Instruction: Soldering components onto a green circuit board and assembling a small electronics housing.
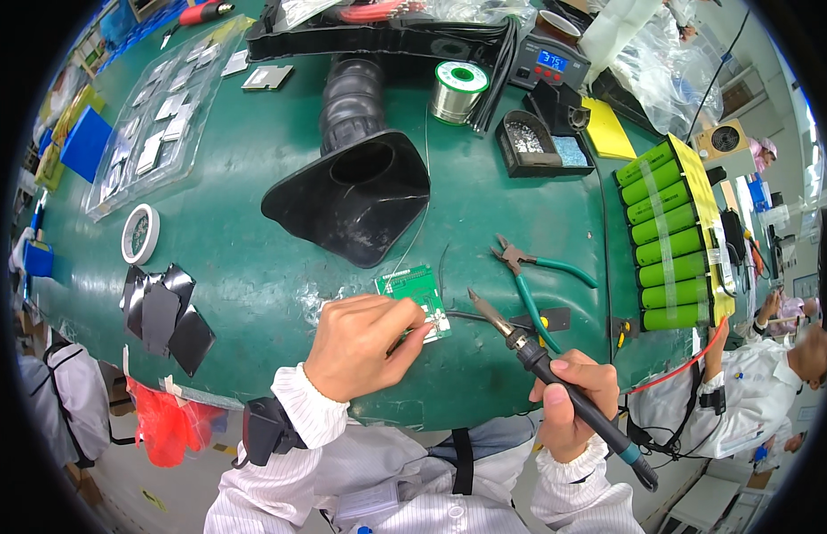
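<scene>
A small green circuit board [411,285] with white parts near its lower edge lies on the table in front of me. My left hand [360,347] rests over its lower left side, thumb and forefinger pinched at the white parts; whatever is between the fingertips is hidden. My right hand [578,400] grips a soldering iron [556,374] by its dark handle. The iron's tip points up and left, apart from the board. Thin solder wire runs from a spool [458,93] down toward the board. Green-handled cutters [523,276] lie to the right, jaws apart.
A black fume hood [346,205] on a ribbed hose stands beyond the board. A green-celled battery pack [669,240] sits at right. Farther back are a soldering station [547,62] and tip-cleaning holder [542,151]. Left lie black sheets [164,316], a white ring-shaped dish [140,233] and a clear tray [160,120].
</scene>
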### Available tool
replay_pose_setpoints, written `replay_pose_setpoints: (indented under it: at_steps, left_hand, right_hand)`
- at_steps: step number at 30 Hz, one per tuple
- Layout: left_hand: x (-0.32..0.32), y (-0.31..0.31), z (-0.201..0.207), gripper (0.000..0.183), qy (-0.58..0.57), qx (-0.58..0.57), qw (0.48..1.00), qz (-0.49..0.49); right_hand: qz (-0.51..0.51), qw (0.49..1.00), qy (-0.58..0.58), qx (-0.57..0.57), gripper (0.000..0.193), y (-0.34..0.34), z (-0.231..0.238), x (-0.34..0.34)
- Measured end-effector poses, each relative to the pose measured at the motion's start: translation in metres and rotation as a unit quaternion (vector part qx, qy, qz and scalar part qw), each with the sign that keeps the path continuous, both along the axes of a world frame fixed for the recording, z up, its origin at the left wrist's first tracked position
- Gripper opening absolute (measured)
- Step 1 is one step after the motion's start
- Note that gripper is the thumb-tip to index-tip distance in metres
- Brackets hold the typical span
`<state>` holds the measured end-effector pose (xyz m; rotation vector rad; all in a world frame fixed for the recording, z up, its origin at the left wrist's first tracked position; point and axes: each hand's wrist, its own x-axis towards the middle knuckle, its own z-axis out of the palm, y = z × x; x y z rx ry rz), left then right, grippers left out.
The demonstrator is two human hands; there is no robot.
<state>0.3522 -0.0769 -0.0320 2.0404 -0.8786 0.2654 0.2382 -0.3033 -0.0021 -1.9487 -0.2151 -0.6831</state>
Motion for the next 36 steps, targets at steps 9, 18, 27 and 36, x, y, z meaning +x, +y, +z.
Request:
replay_pose_setpoints:
  at_steps: [9, 18, 27, 36]
  left_hand:
    - [-0.001, -0.001, 0.0, 0.016, 0.004, -0.006, 1.0, 0.004]
    - [-0.001, 0.0, 0.001, 0.017, 0.017, 0.002, 1.0, 0.011]
    - [-0.005, 0.002, 0.004, 0.019, 0.032, 0.027, 0.999, 0.013]
    - [-0.003, -0.004, 0.005, 0.018, 0.04, 0.018, 0.999, 0.014]
  right_hand:
    - [-0.014, 1.0, 0.005, 0.01, 0.022, -0.004, 0.004, 0.0]
    - [-0.068, 0.997, 0.007, 0.029, 0.021, -0.019, 0.019, 0.011]
    - [-0.179, 0.977, -0.026, 0.113, 0.011, -0.09, 0.04, 0.161]
    - [-0.16, 0.947, 0.145, 0.237, 0.026, -0.114, 0.022, 0.229]
